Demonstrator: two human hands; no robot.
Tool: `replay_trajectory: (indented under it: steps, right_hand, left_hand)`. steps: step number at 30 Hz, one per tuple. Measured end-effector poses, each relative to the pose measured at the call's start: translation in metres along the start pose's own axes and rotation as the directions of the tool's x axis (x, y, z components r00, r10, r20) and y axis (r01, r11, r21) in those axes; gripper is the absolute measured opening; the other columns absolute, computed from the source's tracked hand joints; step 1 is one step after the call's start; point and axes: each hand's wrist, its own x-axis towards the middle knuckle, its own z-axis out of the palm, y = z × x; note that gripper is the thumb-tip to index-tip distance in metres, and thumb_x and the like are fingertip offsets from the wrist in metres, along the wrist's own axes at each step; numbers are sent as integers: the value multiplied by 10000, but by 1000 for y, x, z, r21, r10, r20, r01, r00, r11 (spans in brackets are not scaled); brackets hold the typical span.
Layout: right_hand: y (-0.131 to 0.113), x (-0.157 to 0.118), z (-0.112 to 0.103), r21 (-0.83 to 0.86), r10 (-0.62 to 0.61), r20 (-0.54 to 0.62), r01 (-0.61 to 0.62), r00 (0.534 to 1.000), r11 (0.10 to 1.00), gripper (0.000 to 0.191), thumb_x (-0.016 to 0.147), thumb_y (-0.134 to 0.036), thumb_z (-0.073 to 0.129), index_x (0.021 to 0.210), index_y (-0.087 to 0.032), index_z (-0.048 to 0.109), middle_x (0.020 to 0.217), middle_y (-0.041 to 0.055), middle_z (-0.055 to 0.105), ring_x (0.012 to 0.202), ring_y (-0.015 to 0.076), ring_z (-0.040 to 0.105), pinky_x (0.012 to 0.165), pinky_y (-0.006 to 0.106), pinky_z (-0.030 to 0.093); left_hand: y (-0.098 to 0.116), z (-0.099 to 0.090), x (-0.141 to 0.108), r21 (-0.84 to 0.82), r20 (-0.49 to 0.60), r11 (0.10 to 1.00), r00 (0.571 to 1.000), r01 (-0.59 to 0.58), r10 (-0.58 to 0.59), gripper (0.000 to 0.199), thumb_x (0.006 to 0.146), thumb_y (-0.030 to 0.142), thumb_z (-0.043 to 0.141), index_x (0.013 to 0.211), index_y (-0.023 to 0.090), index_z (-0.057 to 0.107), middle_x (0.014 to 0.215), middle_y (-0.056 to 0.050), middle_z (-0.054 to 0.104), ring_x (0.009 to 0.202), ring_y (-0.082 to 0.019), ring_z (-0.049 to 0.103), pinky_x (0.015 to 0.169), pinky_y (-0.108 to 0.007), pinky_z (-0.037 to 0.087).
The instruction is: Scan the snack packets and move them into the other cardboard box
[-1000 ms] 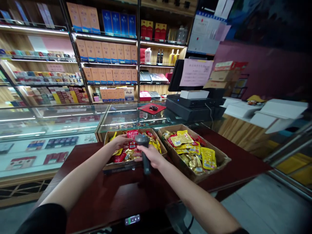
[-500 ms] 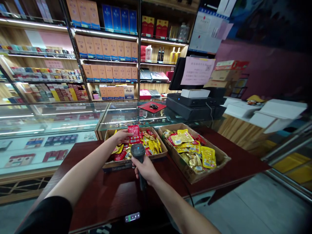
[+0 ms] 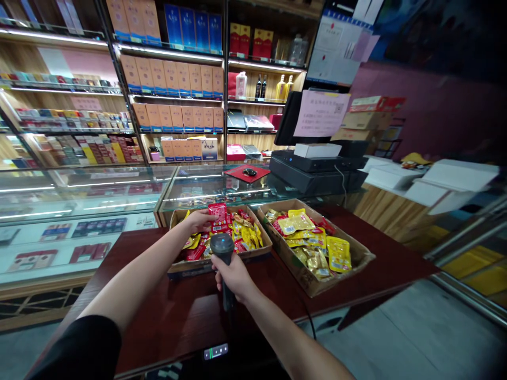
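Observation:
My left hand [image 3: 200, 221] grips a red snack packet [image 3: 219, 217] by its left edge, holding it upright over the left cardboard box [image 3: 253, 254]. Red, yellow and gold packets [image 3: 249, 235] fill that box. In my right hand [image 3: 237, 278] is a dark handheld barcode scanner [image 3: 222, 248], its fingers wrapped around the handle and its head pointing toward the red packet. The scanner is apart from the packet and in front of the box's near side. To the right stands a second cardboard box [image 3: 356, 265] with yellow and gold packets [image 3: 317, 240].
Both boxes rest on a dark red-brown table [image 3: 178, 311]. Behind it are a glass counter [image 3: 198, 184], a mouse [image 3: 249, 172] on a red pad, and a monitor [image 3: 288, 119] above a black cash drawer [image 3: 312, 177]. A cable [image 3: 311, 319] hangs at the table's front edge.
The scanner and my right hand have shifted slightly left. My left hand still holds the red packet in nearly the same place.

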Motion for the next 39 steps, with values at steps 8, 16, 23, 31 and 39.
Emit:
replay_trajectory:
  steps: [8,16,23,31,39]
  right_hand:
    - [-5,-2,2,47,20,-20,-19,1000,999,427,669,-518,689,831,-171,500,633,-60,530,345,47,440,280,182,376]
    - [-7,0,-1,26,55,-30,-55,998,998,374,698,-486,678,800,-175,496,540,-71,508,330,61,433,295,195,380]
    - [-6,0,1,39,45,-24,-44,999,998,398,684,-499,684,836,-177,506,575,-62,527,329,63,422,288,204,361]
    - [-55,33,-41,30,-139,-201,148,970,989,267,653,-312,728,862,-165,653,781,20,654,742,145,605,652,232,497]
    - [-109,71,-113,453,240,164,-289,957,843,206,739,-231,492,857,-119,618,722,82,642,702,185,645,695,354,536]
  left_hand:
    - [4,5,-6,-17,4,1000,1000,4,-4,444,528,221,867,881,160,604,792,-47,692,607,-133,642,575,-255,537]
    - [3,3,-6,-8,17,1000,999,-27,27,435,522,263,870,874,158,637,712,-29,682,565,-128,622,555,-242,514]
    - [6,3,-9,-3,5,1000,1000,1,-1,475,483,243,887,873,168,625,681,-15,670,547,-131,611,524,-243,500]
    - [12,8,-23,-19,51,999,998,41,-40,368,547,249,860,799,156,608,650,13,637,488,-77,549,552,-239,522]
    - [26,46,-29,-33,277,993,956,111,-97,252,647,182,795,835,142,632,763,-46,683,618,-121,642,610,-232,561]
